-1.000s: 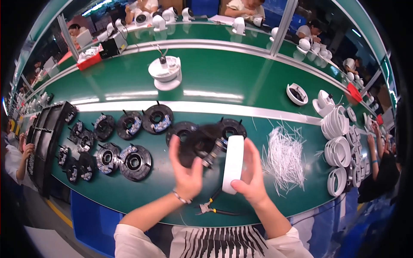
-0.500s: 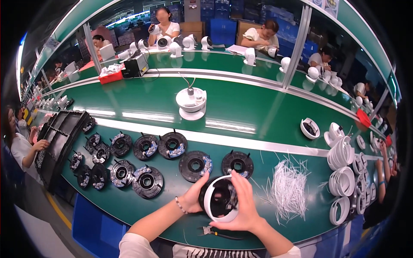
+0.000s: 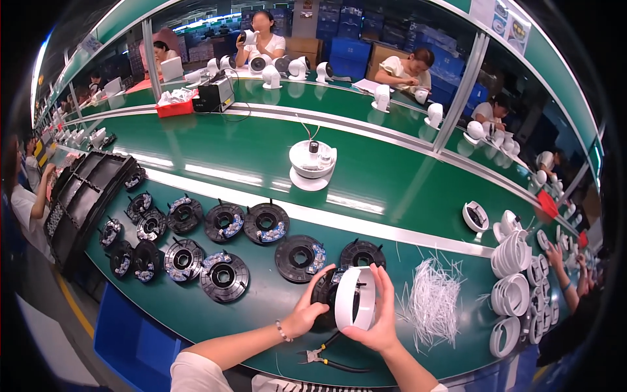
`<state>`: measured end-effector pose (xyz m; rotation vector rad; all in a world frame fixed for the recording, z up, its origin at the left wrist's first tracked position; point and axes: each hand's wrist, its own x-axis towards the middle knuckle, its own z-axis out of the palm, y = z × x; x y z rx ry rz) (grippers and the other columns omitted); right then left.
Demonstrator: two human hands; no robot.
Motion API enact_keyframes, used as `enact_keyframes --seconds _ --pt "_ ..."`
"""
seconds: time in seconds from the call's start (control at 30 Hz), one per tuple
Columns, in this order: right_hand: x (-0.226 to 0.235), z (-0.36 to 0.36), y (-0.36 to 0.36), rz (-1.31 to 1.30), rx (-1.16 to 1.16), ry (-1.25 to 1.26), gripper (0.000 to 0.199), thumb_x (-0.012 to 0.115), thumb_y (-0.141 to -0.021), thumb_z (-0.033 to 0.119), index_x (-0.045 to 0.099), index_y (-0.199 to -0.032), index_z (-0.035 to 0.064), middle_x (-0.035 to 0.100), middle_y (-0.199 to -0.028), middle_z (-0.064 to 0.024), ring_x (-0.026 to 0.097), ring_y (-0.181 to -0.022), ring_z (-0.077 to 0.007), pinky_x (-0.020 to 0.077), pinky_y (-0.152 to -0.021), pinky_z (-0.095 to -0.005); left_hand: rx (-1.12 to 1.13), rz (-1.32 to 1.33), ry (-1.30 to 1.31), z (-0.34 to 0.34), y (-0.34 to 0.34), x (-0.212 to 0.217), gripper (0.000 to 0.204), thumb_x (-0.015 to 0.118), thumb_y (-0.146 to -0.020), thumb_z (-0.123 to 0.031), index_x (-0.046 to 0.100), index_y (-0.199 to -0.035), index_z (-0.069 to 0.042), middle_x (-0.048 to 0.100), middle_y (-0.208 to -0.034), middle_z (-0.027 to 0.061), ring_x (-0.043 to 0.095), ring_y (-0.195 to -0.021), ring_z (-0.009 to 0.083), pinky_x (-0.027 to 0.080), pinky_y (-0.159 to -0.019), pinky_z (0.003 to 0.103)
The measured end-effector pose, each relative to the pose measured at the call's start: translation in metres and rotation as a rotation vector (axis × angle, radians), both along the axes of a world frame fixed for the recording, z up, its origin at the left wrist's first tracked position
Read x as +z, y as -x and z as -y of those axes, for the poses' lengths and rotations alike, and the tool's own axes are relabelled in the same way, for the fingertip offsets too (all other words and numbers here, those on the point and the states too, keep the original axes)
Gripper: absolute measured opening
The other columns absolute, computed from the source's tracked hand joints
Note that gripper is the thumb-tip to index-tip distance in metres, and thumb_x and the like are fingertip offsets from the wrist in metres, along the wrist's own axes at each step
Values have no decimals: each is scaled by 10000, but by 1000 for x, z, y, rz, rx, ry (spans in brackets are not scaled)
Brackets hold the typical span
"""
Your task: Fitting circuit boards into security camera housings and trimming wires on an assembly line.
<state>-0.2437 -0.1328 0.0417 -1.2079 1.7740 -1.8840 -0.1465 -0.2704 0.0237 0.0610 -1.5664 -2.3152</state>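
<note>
Above the bench's front edge, my left hand (image 3: 304, 318) is closed on a black round plastic base (image 3: 322, 286). My right hand (image 3: 381, 320) grips a white ring (image 3: 351, 298) by its outer wall, thumb below and fingers above. The ring is tilted on edge beside the base; whether the two are joined I cannot tell. Just below my hands lie cutting pliers (image 3: 315, 357) with black and yellow handles. Beyond them are two more black bases, one with a blue circuit board (image 3: 317, 257) and one partly hidden behind the ring (image 3: 362, 253).
Several black bases (image 3: 224, 277) spread across the left, beside a black divided tray (image 3: 85, 196). White thin strips (image 3: 432, 300) are heaped at right, near stacked white rings (image 3: 509, 294). A white housing with wires (image 3: 313, 166) stands on the green belt. Co-workers sit opposite and at both sides.
The white ring and black base have turned from facing me to edge-on, the base now showing left of the ring. My view has shifted slightly.
</note>
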Motion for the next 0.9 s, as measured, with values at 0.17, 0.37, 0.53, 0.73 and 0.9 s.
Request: enact_keyframes --seconds 0.17,0.37,0.53,0.73,0.9 --pt "8 0 -12 -137 9 -84 1112 820 -494 325 164 -1326 -12 269 -1310 -182 342 -1168 -301 290 -969 -386 -301 155 -453 -5 -11 4 621 394 -884 -291 77 -1384 -101 269 -1366 87 286 -1250 214 225 -1025 366" --pt "21 6 -21 -471 -93 -175 1118 813 -471 399 194 -1308 -9 241 -1335 -229 268 -1205 -377 242 -979 -454 -453 87 -831 6 -9 3 662 308 -863 -534 301 -1300 -37 362 -1306 145 369 -1197 265 274 -1012 409" --pt "34 22 -30 -600 -47 -203 1080 799 -465 433 252 -1284 -11 241 -1340 -243 276 -1190 -417 231 -969 -488 -384 10 -997 14 -10 1 570 338 -856 -500 444 -1208 -64 529 -1124 122 511 -1033 259 395 -911 390" --pt "35 20 -14 -562 -36 -272 1113 808 -468 412 222 -1310 -18 248 -1340 -221 294 -1201 -363 224 -992 -450 -323 71 -844 18 1 7 612 301 -858 -528 411 -1229 -54 500 -1158 131 502 -1052 250 406 -908 396" --pt "32 22 -20 -579 -32 -307 1089 796 -482 429 233 -1306 -5 245 -1334 -241 281 -1200 -395 224 -978 -477 -299 149 -866 16 -2 17 559 292 -868 -514 441 -1204 -93 531 -1095 106 531 -995 229 437 -868 376"
